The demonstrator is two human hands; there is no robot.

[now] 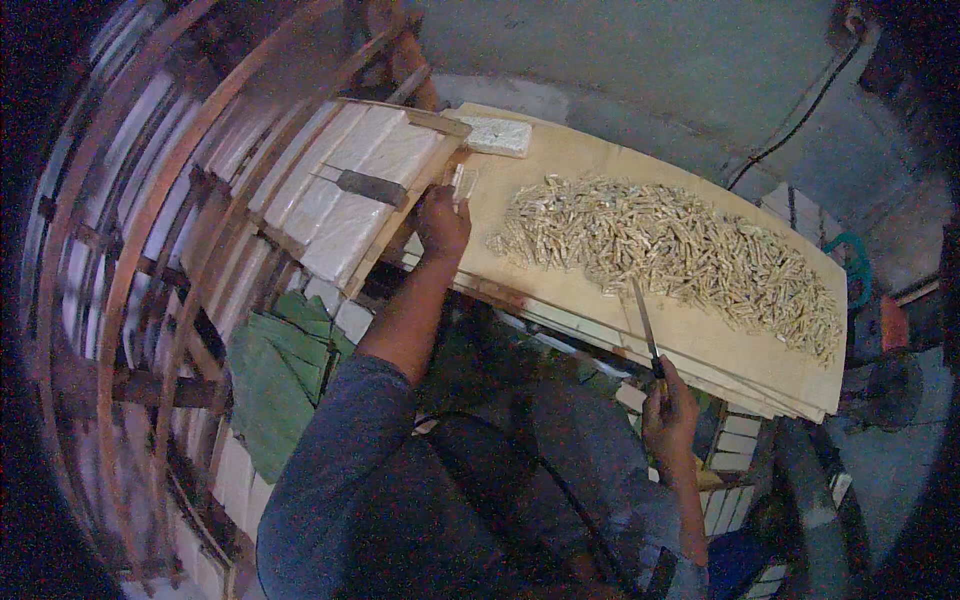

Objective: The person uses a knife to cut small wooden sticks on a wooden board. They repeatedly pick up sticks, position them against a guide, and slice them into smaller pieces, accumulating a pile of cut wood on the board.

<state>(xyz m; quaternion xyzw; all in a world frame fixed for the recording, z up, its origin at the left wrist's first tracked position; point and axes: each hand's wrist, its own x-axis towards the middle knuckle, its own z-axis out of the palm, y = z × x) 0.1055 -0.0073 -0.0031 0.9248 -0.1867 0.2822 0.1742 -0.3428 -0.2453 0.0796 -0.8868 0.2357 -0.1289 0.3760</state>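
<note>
My right hand (pixel 670 412) is wrapped round the handle of a knife with a long narrow blade (pixel 644 318). Its tip reaches the near edge of a wide heap of small pale stick-like pieces (pixel 670 240). The heap lies spread on a light wooden board (pixel 590 150). At the board's left end my left hand (pixel 443 222) is closed, its fingertips by a few small pale pieces (pixel 462 182). What it holds, if anything, is too small to make out.
White wrapped blocks (pixel 350 225) lie left of the board, with a dark-handled pronged tool (pixel 372 188) on them. A white block (pixel 498 137) sits at the board's far left corner. Wooden slatted racks (pixel 150 230) rise at left, above green cloth (pixel 275 385). A wall stands behind.
</note>
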